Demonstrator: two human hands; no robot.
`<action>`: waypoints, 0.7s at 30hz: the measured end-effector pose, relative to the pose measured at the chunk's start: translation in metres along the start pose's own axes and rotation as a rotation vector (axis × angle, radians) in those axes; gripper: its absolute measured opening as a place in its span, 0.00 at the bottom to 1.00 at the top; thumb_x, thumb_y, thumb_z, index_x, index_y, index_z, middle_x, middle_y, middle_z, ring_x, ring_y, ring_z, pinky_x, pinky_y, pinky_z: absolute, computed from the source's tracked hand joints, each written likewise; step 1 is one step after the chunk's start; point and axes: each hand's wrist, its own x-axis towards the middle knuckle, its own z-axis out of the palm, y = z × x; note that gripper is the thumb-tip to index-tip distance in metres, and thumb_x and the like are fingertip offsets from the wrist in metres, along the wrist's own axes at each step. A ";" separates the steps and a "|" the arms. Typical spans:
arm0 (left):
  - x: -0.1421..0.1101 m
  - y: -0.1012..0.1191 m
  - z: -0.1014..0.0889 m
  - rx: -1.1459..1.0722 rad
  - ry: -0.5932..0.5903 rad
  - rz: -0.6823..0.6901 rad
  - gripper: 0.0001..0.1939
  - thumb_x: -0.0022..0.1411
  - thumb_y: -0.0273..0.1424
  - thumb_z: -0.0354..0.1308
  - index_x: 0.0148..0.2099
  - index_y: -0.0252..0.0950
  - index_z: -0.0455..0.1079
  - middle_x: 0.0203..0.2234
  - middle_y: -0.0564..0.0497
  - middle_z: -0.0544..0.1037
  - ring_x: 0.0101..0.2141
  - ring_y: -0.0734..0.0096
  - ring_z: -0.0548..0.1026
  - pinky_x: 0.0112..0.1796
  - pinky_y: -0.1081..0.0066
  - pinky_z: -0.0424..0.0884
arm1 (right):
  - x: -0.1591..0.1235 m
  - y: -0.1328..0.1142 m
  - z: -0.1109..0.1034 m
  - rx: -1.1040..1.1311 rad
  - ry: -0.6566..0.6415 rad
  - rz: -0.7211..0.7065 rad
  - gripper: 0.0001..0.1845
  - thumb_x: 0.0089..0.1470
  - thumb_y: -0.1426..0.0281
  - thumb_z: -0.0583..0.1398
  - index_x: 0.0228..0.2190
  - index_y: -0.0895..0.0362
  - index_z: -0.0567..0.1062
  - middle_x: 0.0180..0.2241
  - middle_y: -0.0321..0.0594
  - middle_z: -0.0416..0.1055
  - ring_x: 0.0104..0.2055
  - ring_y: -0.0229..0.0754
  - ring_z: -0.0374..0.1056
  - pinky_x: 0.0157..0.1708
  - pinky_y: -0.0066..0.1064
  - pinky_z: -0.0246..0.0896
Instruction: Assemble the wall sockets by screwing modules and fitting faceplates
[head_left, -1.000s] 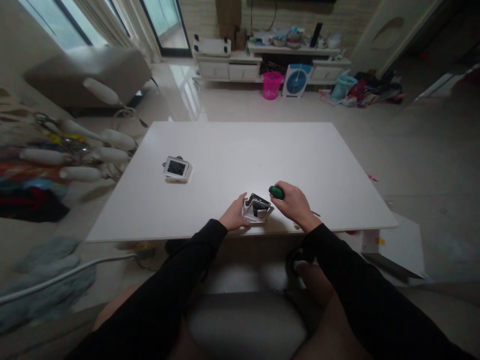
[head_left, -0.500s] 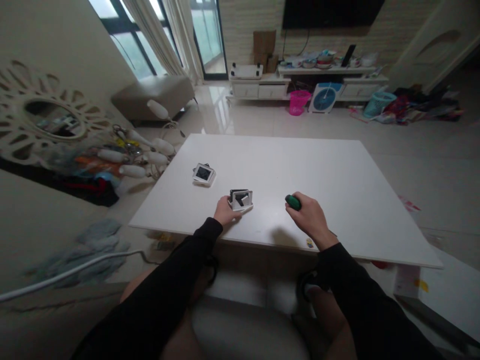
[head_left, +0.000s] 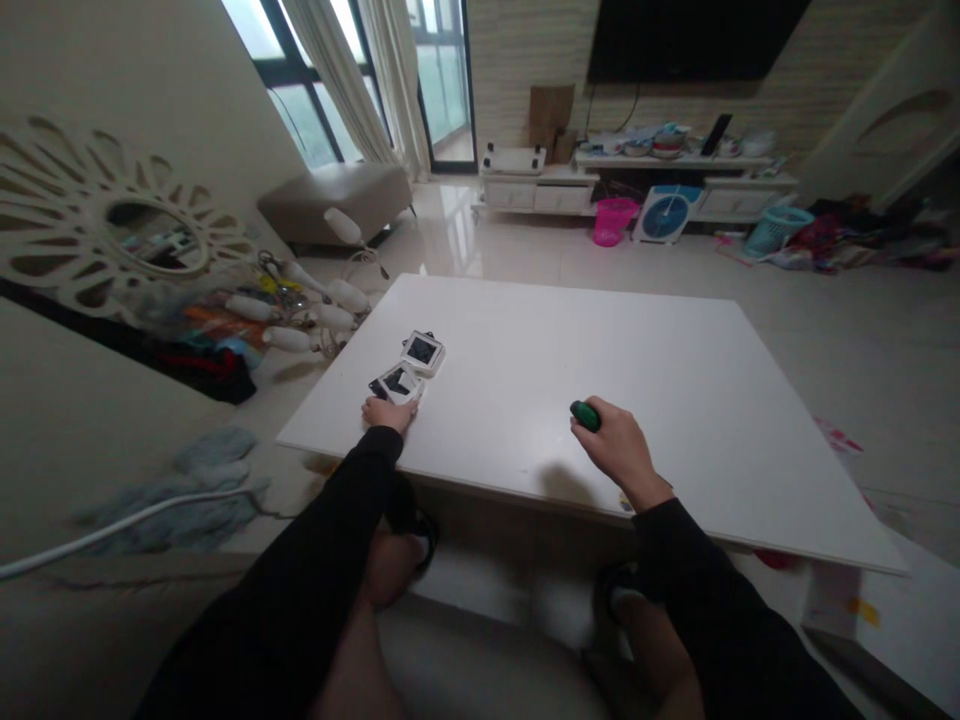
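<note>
While the left hand [head_left: 388, 412] is pinching a square white case [head_left: 412, 384], black parts [head_left: 395, 378] are showing inside. The right hand [head_left: 618, 447] is gripping a rounded green handle [head_left: 586, 416].

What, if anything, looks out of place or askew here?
The case at the left hand looks askew: its dark part juts past one side. Far right, a jumbled heap lies on the floor beside the blue basket.
</note>
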 end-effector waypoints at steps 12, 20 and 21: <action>0.003 0.001 0.001 -0.090 0.059 -0.179 0.58 0.49 0.41 0.75 0.68 0.20 0.46 0.63 0.17 0.60 0.67 0.34 0.60 0.67 0.50 0.57 | -0.003 -0.007 0.008 -0.213 -0.301 -0.039 0.08 0.60 0.63 0.58 0.38 0.52 0.76 0.36 0.45 0.80 0.36 0.47 0.72 0.31 0.33 0.47; -0.022 0.041 0.005 -0.031 0.240 0.304 0.32 0.59 0.33 0.65 0.63 0.36 0.59 0.69 0.35 0.52 0.70 0.43 0.53 0.69 0.49 0.51 | -0.018 -0.014 0.022 -0.303 -0.534 -0.169 0.13 0.64 0.61 0.59 0.47 0.54 0.73 0.45 0.50 0.81 0.43 0.50 0.76 0.33 0.33 0.48; -0.024 0.045 0.010 -0.010 0.175 0.364 0.26 0.60 0.32 0.64 0.59 0.37 0.63 0.68 0.36 0.55 0.69 0.42 0.54 0.68 0.48 0.52 | -0.018 -0.014 0.023 -0.298 -0.535 -0.173 0.13 0.65 0.60 0.59 0.46 0.54 0.73 0.45 0.49 0.81 0.43 0.50 0.76 0.33 0.33 0.48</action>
